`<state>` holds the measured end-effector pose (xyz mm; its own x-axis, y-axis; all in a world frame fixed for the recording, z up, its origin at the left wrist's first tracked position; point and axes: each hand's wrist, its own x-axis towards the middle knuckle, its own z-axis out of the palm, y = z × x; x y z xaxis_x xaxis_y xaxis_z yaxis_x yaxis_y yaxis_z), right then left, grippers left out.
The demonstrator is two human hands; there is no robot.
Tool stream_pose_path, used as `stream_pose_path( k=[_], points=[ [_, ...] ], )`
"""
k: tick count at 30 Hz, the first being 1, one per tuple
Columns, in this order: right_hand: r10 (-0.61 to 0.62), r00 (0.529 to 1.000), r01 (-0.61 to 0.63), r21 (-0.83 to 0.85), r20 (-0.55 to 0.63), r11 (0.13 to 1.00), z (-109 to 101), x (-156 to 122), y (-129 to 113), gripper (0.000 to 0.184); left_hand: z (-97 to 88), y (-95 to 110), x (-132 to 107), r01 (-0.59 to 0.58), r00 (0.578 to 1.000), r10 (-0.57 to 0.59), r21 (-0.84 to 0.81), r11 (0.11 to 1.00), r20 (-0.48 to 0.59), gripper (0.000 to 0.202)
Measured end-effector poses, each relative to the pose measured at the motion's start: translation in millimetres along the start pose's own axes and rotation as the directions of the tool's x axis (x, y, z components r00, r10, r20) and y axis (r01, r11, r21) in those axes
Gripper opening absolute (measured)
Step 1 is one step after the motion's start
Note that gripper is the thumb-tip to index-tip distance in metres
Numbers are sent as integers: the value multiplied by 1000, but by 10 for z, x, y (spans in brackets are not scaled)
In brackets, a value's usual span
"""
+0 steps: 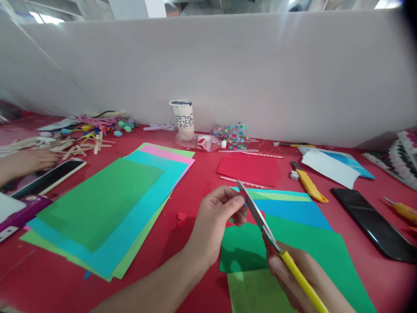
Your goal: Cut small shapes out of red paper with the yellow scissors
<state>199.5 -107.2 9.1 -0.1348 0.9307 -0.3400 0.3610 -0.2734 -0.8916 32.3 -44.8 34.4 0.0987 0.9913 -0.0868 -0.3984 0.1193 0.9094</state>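
My right hand (302, 278) grips yellow-handled scissors (260, 219), whose blades point up and left. My left hand (215, 224) is pinched at the blade tips, holding a small piece of paper that is mostly hidden; a bit of red and green shows by the fingers. Both hands hover over a stack of green and blue paper sheets (293, 243) on the red table (195, 182). A small red paper scrap (180, 217) lies just left of my left hand.
A fanned stack of green, cyan and pink sheets (107, 208) lies left. A red sheet (249, 169), pencils, a yellow utility knife (309, 184), a black phone (374, 224), a cup (184, 119) and a bottle of coloured stars (228, 137) stand behind. Another person's hand (22, 161) rests far left by wooden sticks.
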Motion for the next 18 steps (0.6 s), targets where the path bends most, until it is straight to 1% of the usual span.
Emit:
stream_pose_path(
  k=[2, 5, 7, 9, 10, 11, 12, 13, 14, 16, 18],
  points=[
    [12, 999, -13, 25, 31, 1000, -19, 33, 30, 57, -5, -18, 11, -6, 1000, 6, 33, 999, 3, 11],
    [-4, 1000, 4, 57, 8, 998, -64, 93, 61, 55, -44, -28, 64, -23, 999, 19, 166, 986, 28, 9],
    [-33, 999, 34, 63, -25, 997, -99, 136, 68, 52, -105, 3, 127, -55, 998, 47, 298, 953, 36, 12],
    [-54, 998, 56, 61, -34, 997, -132, 178, 71, 48, -198, 74, 205, -101, 995, 95, 453, 886, 35, 14],
    [-60, 998, 62, 60, -34, 996, -148, 197, 74, 46, -255, 120, 245, -113, 994, 99, 555, 824, 55, 15],
    [-62, 998, 64, 59, -33, 996, -162, 215, 79, 45, -315, 166, 284, -132, 991, 111, 679, 722, 75, 16],
    [-65, 997, 67, 56, -33, 996, -176, 232, 86, 44, -379, 210, 320, -139, 989, 117, 822, 552, 89, 17],
    [-70, 997, 72, 51, -31, 996, -189, 248, 96, 44, -443, 245, 353, -118, 992, 76, 938, 327, 99, 17],
    [-76, 997, 77, 44, -29, 996, -201, 263, 106, 44, -506, 269, 383, -92, 995, 44, 967, 238, 84, 15],
    [-85, 996, 86, 27, -14, 996, -221, 288, 127, 44, -621, 280, 432, -61, 998, 17, 989, 133, 60, 13],
    [-93, 996, 93, 10, 7, 996, -235, 306, 136, 43, -710, 255, 468, -25, 999, 24, 999, 43, 24, 14]
  ],
)
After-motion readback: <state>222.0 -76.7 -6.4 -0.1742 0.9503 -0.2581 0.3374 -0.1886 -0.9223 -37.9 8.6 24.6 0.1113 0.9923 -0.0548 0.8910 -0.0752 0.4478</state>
